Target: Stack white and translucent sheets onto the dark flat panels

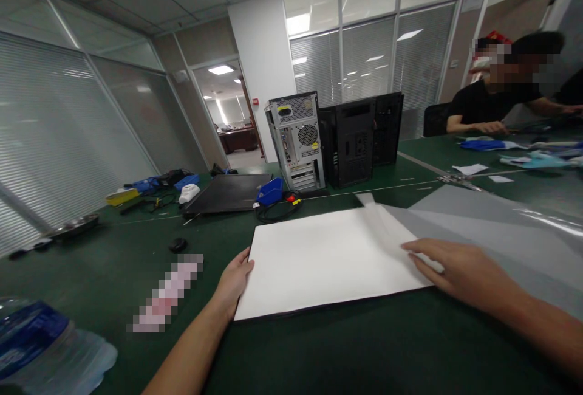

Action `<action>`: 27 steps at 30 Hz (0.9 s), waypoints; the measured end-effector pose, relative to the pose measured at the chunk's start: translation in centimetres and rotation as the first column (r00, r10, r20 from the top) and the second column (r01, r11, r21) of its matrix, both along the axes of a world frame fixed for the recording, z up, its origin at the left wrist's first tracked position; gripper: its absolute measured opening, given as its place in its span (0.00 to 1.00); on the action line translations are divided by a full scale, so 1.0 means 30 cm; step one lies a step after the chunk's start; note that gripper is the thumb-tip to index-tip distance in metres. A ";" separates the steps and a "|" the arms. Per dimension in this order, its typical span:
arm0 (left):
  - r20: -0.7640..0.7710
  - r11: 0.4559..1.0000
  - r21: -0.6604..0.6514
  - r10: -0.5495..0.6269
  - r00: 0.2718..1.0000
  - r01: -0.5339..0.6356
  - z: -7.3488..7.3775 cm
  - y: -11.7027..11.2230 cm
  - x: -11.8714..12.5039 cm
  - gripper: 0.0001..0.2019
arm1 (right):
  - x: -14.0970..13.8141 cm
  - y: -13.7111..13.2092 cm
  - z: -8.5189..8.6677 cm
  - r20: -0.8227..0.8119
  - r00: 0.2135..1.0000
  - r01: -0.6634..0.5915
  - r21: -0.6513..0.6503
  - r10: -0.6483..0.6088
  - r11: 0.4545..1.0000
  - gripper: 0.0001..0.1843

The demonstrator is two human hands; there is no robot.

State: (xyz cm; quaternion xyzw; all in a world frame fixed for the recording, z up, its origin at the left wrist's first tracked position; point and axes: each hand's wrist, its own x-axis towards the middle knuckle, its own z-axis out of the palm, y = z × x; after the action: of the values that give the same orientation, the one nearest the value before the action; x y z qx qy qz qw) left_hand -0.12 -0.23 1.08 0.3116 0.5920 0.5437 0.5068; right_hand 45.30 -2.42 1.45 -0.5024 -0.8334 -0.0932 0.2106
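A flat white rectangular panel (pixel 314 267) with a thin dark lower edge lies in front of me over the green table. My left hand (pixel 234 279) grips its left edge, thumb on top and fingers at the side. At the right edge, my right hand (pixel 450 264) pinches a thin translucent film (pixel 386 228), which curls up off the white surface. The fingertips of that hand hide part of the film's edge. Larger clear grey sheets (pixel 483 225) lie just beyond my right hand.
Beyond the panel stand an open computer case (pixel 298 143) and black case parts (pixel 355 143). A dark flat screen (pixel 230 193), blue bin (pixel 270 191) and coiled cable (pixel 277 212) sit nearby. A water bottle (pixel 40 346) is front left. A person (pixel 487 100) sits at right.
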 end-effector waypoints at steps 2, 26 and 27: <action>0.001 1.000 0.007 -0.004 1.000 0.004 0.001 -0.001 0.002 0.29 | -0.060 -0.021 0.004 0.037 0.981 -0.189 -0.059 0.191 0.980 0.20; 0.005 1.000 -0.009 0.011 1.000 -0.011 0.010 -0.006 0.008 0.30 | 0.068 0.056 -0.036 -0.006 0.968 0.242 -0.224 -0.250 0.944 0.26; 0.009 1.000 -0.007 0.007 1.000 -0.007 0.010 -0.006 0.008 0.30 | 0.063 0.054 -0.037 -0.020 0.972 0.223 -0.236 -0.234 0.946 0.26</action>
State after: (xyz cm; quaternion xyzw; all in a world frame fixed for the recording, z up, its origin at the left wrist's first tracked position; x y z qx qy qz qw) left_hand 0.13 -0.42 1.38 0.3056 0.5927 0.5448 0.5085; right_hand 47.18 -0.80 0.36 -0.6188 -0.7695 -0.0071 0.1581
